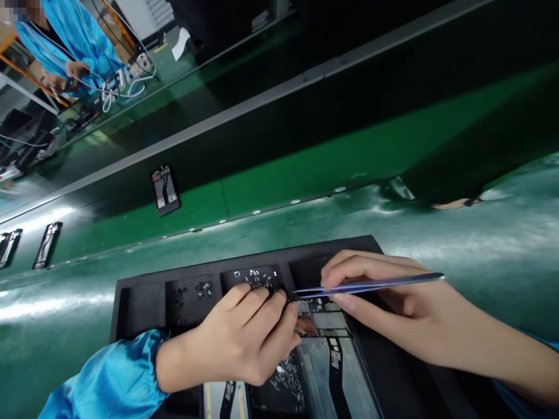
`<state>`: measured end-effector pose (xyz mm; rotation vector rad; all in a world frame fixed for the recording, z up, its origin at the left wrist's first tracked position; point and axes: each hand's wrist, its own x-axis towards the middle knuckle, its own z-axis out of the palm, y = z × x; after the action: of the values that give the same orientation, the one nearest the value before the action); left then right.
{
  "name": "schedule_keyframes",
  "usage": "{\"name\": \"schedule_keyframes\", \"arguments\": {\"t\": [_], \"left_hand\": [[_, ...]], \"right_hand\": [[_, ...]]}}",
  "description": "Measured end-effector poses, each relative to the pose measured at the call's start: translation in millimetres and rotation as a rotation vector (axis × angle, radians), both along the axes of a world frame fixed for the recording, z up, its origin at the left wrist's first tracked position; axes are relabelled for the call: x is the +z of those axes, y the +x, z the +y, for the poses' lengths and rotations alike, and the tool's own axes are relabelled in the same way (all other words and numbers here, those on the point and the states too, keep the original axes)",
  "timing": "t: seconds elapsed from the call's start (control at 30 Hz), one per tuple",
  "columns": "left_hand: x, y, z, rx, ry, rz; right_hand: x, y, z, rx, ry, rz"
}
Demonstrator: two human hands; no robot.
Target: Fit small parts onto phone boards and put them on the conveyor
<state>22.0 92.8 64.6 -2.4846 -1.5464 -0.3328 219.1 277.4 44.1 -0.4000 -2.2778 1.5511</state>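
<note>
My right hand (393, 297) pinches blue-violet tweezers (371, 285) between thumb and fingers. The tweezers point left, their tips just above the top edge of an opened phone (332, 361). A black flex cable runs down the middle of the phone, with a copper-coloured patch near its top. My left hand (248, 334) is closed at the phone's upper left corner, close to the tweezer tips. Whatever its fingertips hold is hidden. Both hands are over a black compartment tray (142, 276) with small parts (255, 276) in it.
A second opened phone (227, 398) lies at the lower middle. Across the green bench, another opened phone (165, 189) rests on the dark and green strip, and several more stand at the far left (47, 244). A person in a blue smock (74, 41) works among cables at the upper left.
</note>
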Motion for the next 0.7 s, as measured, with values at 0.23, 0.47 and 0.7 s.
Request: {"name": "schedule_keyframes", "arguments": {"t": [0.23,0.47,0.7], "left_hand": [[3.0,-1.8,3.1,0.002,-0.021,-0.049],[4.0,-2.5,6.3,0.013,-0.097,-0.159],[3.9,-3.0,7.4,0.039,-0.152,-0.175]], "right_hand": [[-0.5,3.7,-0.2,0.021,0.016,-0.033],[-5.2,3.0,-1.9,-0.046,0.047,-0.021],[-1.7,-0.9,-1.6,-0.037,0.030,-0.033]]}}
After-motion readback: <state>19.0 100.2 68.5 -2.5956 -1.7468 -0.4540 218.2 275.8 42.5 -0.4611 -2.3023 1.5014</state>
